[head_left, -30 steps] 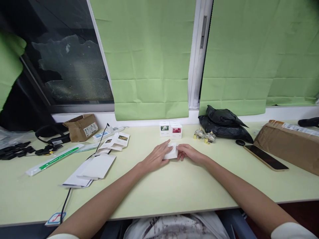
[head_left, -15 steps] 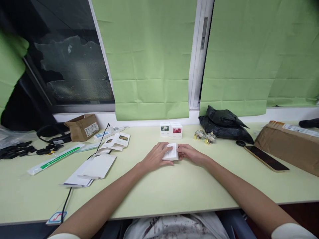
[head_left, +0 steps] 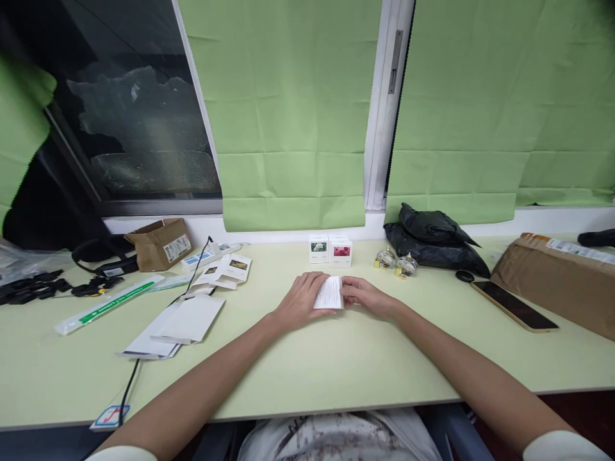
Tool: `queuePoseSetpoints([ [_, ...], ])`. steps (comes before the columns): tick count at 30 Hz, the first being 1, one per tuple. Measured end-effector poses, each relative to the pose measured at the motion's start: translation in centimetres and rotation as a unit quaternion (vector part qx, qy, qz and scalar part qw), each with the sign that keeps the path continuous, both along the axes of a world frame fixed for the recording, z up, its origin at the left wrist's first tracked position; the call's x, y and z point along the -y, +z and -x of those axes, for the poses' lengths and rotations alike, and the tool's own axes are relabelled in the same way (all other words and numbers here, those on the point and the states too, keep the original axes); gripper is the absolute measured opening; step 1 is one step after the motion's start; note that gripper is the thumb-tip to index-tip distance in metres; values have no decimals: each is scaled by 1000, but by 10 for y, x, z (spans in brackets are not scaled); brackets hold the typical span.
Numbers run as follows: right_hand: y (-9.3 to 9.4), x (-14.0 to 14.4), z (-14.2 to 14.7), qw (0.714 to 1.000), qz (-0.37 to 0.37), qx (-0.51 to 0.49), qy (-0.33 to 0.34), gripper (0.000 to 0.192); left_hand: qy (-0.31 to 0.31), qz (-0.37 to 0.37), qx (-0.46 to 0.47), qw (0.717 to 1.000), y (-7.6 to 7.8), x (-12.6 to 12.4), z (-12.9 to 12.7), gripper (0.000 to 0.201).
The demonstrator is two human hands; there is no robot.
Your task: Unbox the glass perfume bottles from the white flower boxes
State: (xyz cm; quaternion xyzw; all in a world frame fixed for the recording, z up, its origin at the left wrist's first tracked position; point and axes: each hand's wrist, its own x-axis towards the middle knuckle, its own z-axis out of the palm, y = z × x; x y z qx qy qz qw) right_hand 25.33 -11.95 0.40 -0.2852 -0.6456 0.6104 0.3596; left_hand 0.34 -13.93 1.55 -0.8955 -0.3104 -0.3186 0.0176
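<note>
Box work sat midway: small white box (head_left: 329, 293) lay on the bench (head_left: 336, 365), centre, pinched between both hands, not visibly opened. Left hand (head_left: 300, 301) curled on its left edge; right hand (head_left: 368, 296) closed on its right. Two picture boxes (head_left: 330, 250) stood shut behind; brown carton (head_left: 158, 243) gaped open, contents unseen.
</note>
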Motion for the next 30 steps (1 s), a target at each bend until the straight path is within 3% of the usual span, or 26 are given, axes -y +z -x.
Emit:
queuePoseSetpoints([
  [9, 4, 4, 7, 997, -43, 19, -54, 27, 25, 3, -36, 999, 0, -1, -2, 84],
  [16, 8, -1, -5, 996, -1, 0, -89, 47, 13, 86, 37, 996, 2, -1, 4, 76],
  [19, 5, -2, -5, 984, -113, 27, -131, 57, 18, 125, 72, 989, 3, -1, 7, 67],
  [23, 4, 1, -2, 940, -281, 69, -181, 54, 14, 151, 83, 985, 4, 1, 6, 68],
  [27, 14, 6, -2, 937, -300, 60, -171, 48, 12, 161, 87, 983, 2, 0, 4, 68],
  [30, 22, 11, -3, 918, -344, 88, -179, 31, 9, 168, 91, 982, -1, -3, 6, 65],
])
